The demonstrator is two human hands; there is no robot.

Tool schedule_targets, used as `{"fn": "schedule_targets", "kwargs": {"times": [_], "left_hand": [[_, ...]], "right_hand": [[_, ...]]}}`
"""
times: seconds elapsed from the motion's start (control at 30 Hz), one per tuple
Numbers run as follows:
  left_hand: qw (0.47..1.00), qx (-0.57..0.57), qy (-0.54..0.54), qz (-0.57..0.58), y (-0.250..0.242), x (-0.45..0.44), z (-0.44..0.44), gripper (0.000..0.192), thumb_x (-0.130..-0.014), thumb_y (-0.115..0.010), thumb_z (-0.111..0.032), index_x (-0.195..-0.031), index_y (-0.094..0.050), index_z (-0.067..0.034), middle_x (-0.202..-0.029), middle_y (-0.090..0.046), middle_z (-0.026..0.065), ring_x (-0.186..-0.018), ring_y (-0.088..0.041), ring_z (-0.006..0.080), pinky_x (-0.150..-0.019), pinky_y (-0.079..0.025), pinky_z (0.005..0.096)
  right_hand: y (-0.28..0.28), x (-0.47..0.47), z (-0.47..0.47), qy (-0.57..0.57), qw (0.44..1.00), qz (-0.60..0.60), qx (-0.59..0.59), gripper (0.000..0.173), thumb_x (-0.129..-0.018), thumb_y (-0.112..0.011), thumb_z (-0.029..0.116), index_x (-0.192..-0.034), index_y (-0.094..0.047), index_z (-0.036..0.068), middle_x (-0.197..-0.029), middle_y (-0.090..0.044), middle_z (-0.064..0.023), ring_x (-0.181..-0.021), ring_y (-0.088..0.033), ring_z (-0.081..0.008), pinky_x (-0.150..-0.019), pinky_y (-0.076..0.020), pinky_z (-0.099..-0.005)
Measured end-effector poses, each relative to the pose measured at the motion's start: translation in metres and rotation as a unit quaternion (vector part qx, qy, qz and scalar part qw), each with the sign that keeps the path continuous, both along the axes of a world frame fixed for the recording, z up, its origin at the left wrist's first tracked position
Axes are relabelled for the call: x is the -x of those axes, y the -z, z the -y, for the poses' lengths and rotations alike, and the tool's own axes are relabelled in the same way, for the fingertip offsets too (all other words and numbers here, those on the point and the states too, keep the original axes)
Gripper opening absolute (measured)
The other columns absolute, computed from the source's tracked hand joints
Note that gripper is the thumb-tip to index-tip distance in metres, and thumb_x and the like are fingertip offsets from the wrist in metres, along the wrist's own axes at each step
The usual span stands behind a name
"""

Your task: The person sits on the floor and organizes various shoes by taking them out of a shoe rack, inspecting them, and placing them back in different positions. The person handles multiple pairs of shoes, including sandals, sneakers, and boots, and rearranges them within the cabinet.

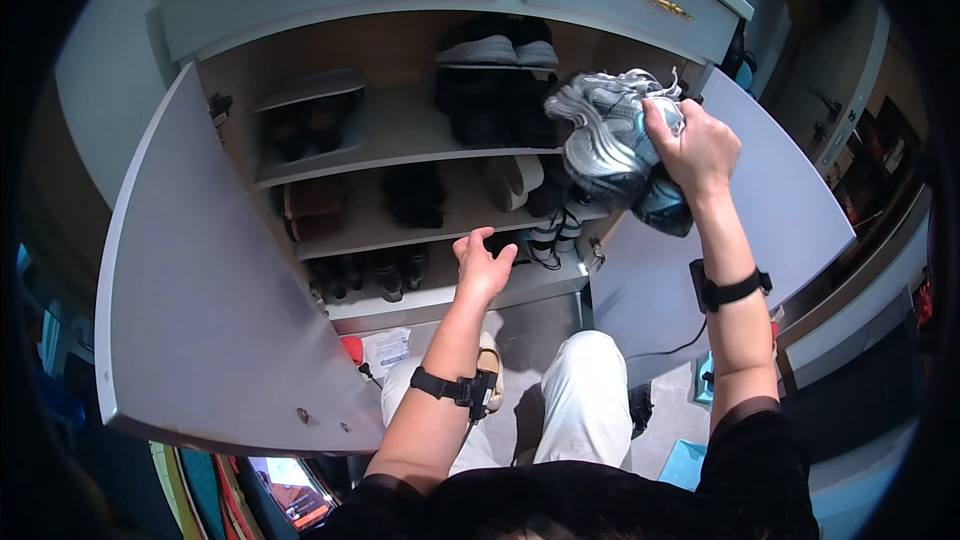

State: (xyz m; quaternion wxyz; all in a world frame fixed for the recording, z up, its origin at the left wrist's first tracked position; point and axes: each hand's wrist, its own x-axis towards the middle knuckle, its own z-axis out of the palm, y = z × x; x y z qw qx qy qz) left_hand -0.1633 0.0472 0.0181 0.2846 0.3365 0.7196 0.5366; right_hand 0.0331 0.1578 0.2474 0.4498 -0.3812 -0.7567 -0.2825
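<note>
My right hand (703, 148) grips a pair of silver-grey lace-up sneakers (611, 120) by the upper part, their dark soles facing down and toward me. They hang in front of the right end of the shoe cabinet's upper shelf. Empty, with fingers apart, my left hand (484, 266) reaches out in front of the middle shelf (360, 240); whether it touches the edge I cannot tell. Just right of its fingers, on the cabinet floor, are striped sneakers (555, 236) with dark laces. White-soled dark shoes (491, 51) stand on a raised rack at the top.
Both cabinet doors, left (217, 277) and right (720, 187), stand swung outward. Inside are beige slip-ons (517, 180), black fuzzy footwear (414, 195), brown footwear (319, 199) and dark boots (386, 274). Below lie a printed paper (386, 349) and a blue tray (684, 461).
</note>
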Motion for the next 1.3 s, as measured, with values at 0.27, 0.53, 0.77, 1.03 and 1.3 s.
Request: {"fn": "schedule_targets", "kwargs": {"times": [0.27, 0.53, 0.77, 1.03, 1.3], "left_hand": [[0.737, -0.438, 0.215, 0.468, -0.055, 0.000, 0.034, 0.072, -0.095, -0.035, -0.065, -0.149, -0.030, -0.018, -0.149, -0.036, 0.0083, -0.124, -0.051, 0.0330, -0.101, -0.042, 0.0528], [0.582, -0.587, 0.223, 0.517, -0.130, 0.045, 0.044, 0.083, -0.087, -0.032, -0.070, -0.150, -0.030, -0.016, -0.153, -0.033, 0.0121, -0.141, -0.029, 0.0377, -0.112, -0.021, 0.0652], [0.675, -0.599, 0.125, 0.413, -0.135, 0.096, 0.033, 0.083, -0.085, -0.032, -0.072, -0.148, -0.035, -0.018, -0.151, -0.035, 0.0087, -0.140, -0.031, 0.0313, -0.115, -0.025, 0.0568], [0.681, -0.604, 0.127, 0.393, -0.143, 0.157, 0.024, 0.076, -0.090, -0.027, -0.066, -0.148, -0.036, -0.017, -0.151, -0.036, 0.0096, -0.142, -0.028, 0.0322, -0.114, -0.015, 0.0620], [0.687, -0.604, 0.012, 0.404, -0.138, 0.217, 0.009, 0.057, -0.099, -0.027, -0.044, -0.144, -0.039, -0.011, -0.150, -0.036, 0.0150, -0.139, -0.031, 0.0378, -0.110, -0.021, 0.0667]], "right_hand": [[-0.016, 0.096, 0.070, -0.221, 0.949, 0.037, -0.223, 0.062, -0.075, -0.067, 0.065, -0.051, -0.050, 0.011, -0.045, -0.050, -0.0050, -0.042, -0.055, -0.0227, -0.047, -0.0438, -0.0316], [-0.007, 0.202, 0.068, -0.338, 0.904, -0.063, -0.252, 0.063, -0.077, -0.062, 0.068, -0.050, -0.044, 0.015, -0.041, -0.049, -0.0036, -0.036, -0.051, -0.0200, -0.043, -0.0402, -0.0287], [0.002, 0.259, 0.046, -0.401, 0.889, -0.096, -0.200, 0.060, -0.082, -0.060, 0.066, -0.056, -0.045, 0.014, -0.046, -0.047, -0.0026, -0.041, -0.049, -0.0196, -0.049, -0.0375, -0.0296], [0.008, 0.329, 0.035, -0.438, 0.864, -0.069, -0.237, 0.053, -0.082, -0.059, 0.065, -0.067, -0.051, 0.015, -0.061, -0.053, 0.0007, -0.062, -0.052, -0.0174, -0.065, -0.0366, -0.0311], [0.014, 0.384, 0.021, -0.548, 0.834, -0.028, -0.059, 0.057, -0.082, -0.066, 0.051, -0.114, -0.062, 0.004, -0.111, -0.061, -0.0179, -0.111, -0.053, -0.0347, -0.101, -0.0357, -0.0446]]}}
